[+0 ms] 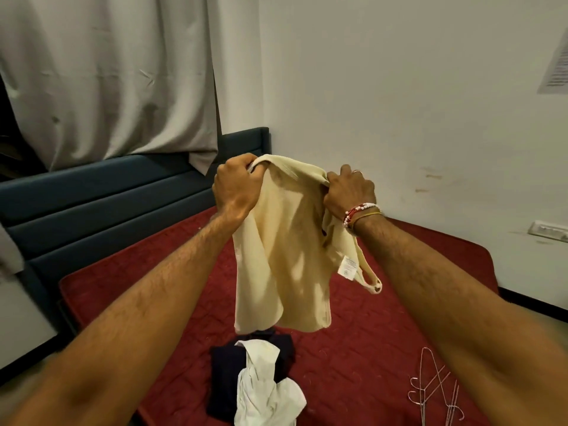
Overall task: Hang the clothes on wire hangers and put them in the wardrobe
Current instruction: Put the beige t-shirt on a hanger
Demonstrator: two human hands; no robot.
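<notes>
Above the red quilted mattress (384, 318), head view: holds up a cream sleeveless top (285, 256) in mid-air, clear of the bed, long axis hanging straight down, lower edge towards the pile below. Grips its upper edge at two corners: left hand (236, 186) with fingers curled tight round bunched fabric, right hand (349, 192) pinching the opposite corner, fingers likewise closed on cloth. Shows a care label (349, 265) facing out and one strap loop dangling low on the right, so probably inside out or held upside down; cannot tell which. Leaves the wire hangers (436, 392) lying flat on the mattress, low and to the right, well apart from the top and nearer the right hand. Suggests freeing the right hand to fetch one while the left holds the top. Waiting below: a white shirt (264, 385) crumpled over a dark garment (224, 373). No wardrobe in sight.
</notes>
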